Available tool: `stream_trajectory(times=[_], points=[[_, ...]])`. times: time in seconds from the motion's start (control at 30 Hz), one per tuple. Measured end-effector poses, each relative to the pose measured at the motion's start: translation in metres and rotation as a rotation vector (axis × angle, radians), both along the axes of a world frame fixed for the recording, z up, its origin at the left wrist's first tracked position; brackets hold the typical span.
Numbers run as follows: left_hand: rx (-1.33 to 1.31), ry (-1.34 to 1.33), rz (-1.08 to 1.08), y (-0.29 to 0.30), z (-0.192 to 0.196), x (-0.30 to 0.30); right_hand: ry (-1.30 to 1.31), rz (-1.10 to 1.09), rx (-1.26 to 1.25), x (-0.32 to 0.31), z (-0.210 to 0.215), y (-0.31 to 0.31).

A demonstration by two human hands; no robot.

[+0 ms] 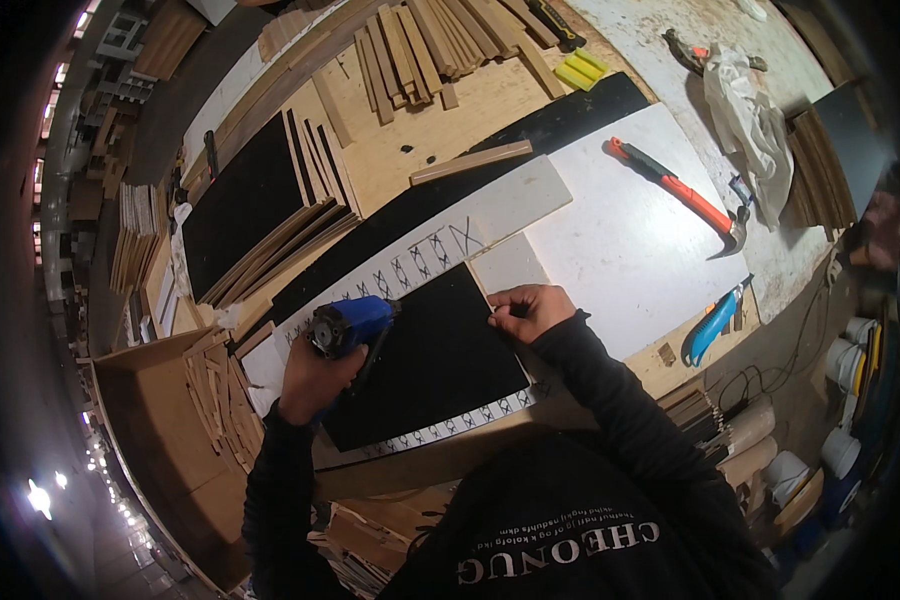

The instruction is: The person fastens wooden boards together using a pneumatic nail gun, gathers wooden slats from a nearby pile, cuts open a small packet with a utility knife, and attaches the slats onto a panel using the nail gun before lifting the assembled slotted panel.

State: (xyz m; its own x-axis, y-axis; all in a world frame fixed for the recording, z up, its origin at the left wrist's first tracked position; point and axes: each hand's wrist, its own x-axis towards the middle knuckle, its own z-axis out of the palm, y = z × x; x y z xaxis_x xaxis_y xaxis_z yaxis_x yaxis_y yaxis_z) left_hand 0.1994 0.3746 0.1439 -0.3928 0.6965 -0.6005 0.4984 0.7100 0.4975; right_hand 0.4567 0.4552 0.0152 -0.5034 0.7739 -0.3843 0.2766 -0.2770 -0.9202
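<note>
My left hand [315, 380] is wrapped around the handle of a blue nail gun [355, 322] with a dark end cap. The gun hangs over the left part of a black panel [430, 350], and its tip is hidden. My right hand [532, 310] pinches at the panel's right edge, where a thin pale wood strip [507, 340] runs; the fingertips partly cover the spot. Along the panel's far side lies a white board [400, 270] with hand-drawn black crosses. A similar marked strip [460, 418] shows along the near side.
A red-and-black claw hammer [675, 190] lies on a white sheet [620, 250] at right, with a blue utility knife [712, 325] near its edge. Black boards [240, 200] are stacked at left, wood strips [420, 50] at the back. A cardboard box [150, 400] stands at left.
</note>
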Motion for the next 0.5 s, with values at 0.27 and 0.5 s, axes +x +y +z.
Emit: stream_trajectory(times=[0.27, 0.5], points=[[0.037, 0.059, -0.056, 0.001, -0.001, 0.0, -0.024, 0.031, 0.073, 0.001, -0.005, 0.001], [0.072, -0.038, -0.048, 0.007, 0.008, 0.017, 0.021, 0.024, 0.038, 0.003, -0.004, 0.0]])
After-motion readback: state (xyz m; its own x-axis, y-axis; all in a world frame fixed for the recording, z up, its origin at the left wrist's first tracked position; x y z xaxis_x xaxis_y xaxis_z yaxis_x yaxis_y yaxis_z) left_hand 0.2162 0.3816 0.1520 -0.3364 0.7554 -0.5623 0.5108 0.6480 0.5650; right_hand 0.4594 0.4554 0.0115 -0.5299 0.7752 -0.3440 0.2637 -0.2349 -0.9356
